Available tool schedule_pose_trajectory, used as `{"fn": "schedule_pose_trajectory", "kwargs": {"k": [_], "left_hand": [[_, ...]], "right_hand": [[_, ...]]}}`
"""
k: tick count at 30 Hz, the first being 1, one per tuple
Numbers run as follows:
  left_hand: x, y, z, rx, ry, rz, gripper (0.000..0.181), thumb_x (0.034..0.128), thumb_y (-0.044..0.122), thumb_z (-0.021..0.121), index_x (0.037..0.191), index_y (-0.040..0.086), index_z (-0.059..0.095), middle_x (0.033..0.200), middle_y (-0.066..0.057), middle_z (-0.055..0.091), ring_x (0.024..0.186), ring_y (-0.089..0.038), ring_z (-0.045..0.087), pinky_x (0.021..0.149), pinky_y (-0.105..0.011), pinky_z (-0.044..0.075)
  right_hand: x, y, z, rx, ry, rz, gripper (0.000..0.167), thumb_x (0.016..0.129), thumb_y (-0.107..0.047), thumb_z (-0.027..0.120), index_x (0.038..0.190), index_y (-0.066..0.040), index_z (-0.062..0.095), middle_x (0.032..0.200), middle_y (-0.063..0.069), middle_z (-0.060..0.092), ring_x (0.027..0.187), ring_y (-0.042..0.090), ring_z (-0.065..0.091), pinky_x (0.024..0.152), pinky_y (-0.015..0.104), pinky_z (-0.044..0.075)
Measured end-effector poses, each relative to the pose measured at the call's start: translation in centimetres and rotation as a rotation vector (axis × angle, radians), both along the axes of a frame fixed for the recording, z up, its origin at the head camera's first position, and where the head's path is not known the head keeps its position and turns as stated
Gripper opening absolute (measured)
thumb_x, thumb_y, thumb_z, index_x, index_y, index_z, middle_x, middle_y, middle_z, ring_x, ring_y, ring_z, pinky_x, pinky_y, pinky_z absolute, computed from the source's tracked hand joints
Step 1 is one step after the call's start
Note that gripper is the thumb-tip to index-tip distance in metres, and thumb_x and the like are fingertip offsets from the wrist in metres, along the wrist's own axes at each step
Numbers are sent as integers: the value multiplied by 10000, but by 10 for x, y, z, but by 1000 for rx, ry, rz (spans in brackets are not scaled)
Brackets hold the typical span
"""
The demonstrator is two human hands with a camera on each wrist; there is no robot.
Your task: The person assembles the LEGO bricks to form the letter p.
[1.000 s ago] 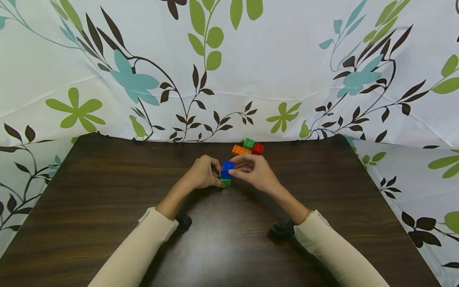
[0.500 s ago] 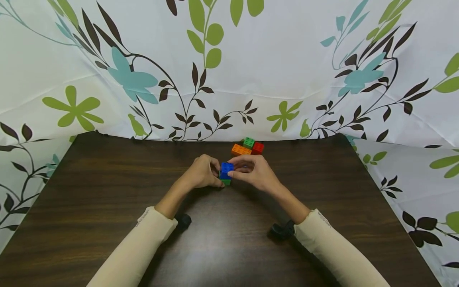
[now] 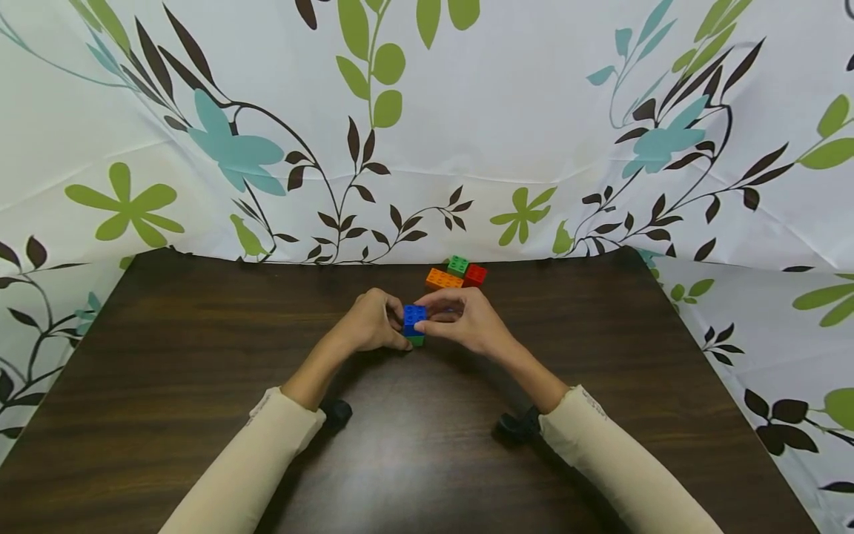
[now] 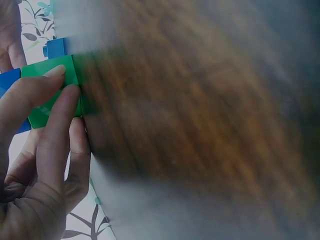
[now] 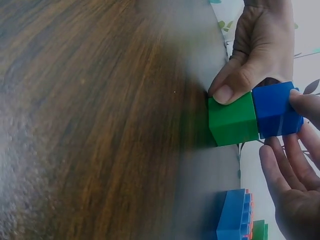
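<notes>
A blue toy building brick sits on top of a green brick near the middle of the table, and their sides look lined up. My left hand grips the green brick low down, with its thumb on the near face in the right wrist view. My right hand pinches the blue brick between thumb and fingers. The left wrist view shows the left fingers against the green brick. Whether the two bricks are fully pressed together cannot be told.
Behind the right hand lie an orange brick, a second green brick and a red brick, near the table's back edge. Another blue brick shows beside them in the right wrist view. A patterned cloth hangs behind the dark wooden table.
The blue brick has come slightly lower and squarer over the green one, whose left edge showed more before. Both hands keep their hold. The head view has shifted a little.
</notes>
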State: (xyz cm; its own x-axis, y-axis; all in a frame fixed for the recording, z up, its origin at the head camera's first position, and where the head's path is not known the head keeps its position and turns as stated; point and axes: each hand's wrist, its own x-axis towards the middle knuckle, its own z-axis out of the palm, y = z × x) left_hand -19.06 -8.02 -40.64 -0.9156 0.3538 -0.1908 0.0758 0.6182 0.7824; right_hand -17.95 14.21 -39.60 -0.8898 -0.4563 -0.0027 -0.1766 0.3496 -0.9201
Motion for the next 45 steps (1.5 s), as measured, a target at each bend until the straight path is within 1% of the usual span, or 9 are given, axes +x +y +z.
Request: {"fn": "schedule_pose_trajectory", "kwargs": {"k": [9,16,25,29,32,35,38,42,45], "left_hand": [[-1,2,-4,-34,45,-21,283,693,64,994,769,69,721,800,-50,752,782,-160,683,699,-249,559],[2,3,0,-39,50,-35,289,700,32,982,787,76,710,797,-47,718,773,-168,661,684,-260,539],[3,5,2,-61,77,-54,298,730,31,967,934,29,749,834,-62,715,799,-172,646,711,-273,553],[3,8,3,-88,80,-55,334,728,37,969,981,0,754,849,-77,726,791,-182,642,731,-310,575],[4,10,4,-115,80,-52,395,730,54,973,1057,-24,766,935,-103,762,854,-206,661,810,-366,612],[5,12,4,-138,69,-36,482,743,58,972,1160,-47,756,1062,-140,782,940,-226,689,899,-414,637],[8,15,7,-161,67,-30,487,750,39,964,1179,-49,750,1089,-160,786,947,-238,717,913,-435,646],[11,18,11,-192,88,-22,408,737,20,961,1091,-19,762,974,-132,778,853,-233,719,838,-424,647],[13,19,12,-208,88,-5,405,737,28,964,1082,-7,755,951,-120,768,842,-237,719,825,-426,640]], "right_hand": [[1,0,-4,-43,-29,-20,319,919,-75,845,1223,-11,774,1226,159,751,1071,238,725,961,315,635],[0,-1,-7,-93,-65,-27,322,911,-76,850,1219,-16,780,1217,161,747,1078,249,709,966,312,633],[0,-2,-8,-128,-97,-30,326,914,-69,843,1225,-4,770,1203,172,747,1072,254,706,946,288,634],[-1,-2,-8,-125,-107,-35,321,913,-62,843,1219,-4,766,1191,167,747,1056,250,706,936,274,633],[0,-1,-8,-102,-82,-37,317,915,-84,845,1216,-21,768,1188,155,755,1044,246,714,937,288,632],[2,-1,-8,-69,-46,-43,306,914,-115,852,1205,-56,779,1181,125,769,1040,244,721,930,325,624],[3,0,-7,-60,-34,-50,292,911,-124,856,1192,-80,788,1171,101,779,1037,247,726,908,345,608],[2,2,-6,-105,-45,-57,298,927,-93,837,1212,-34,774,1209,158,772,1039,255,740,894,306,608],[-1,7,-5,-140,-52,-71,325,948,-67,810,1250,31,739,1283,235,740,1048,229,751,884,263,616]]}}
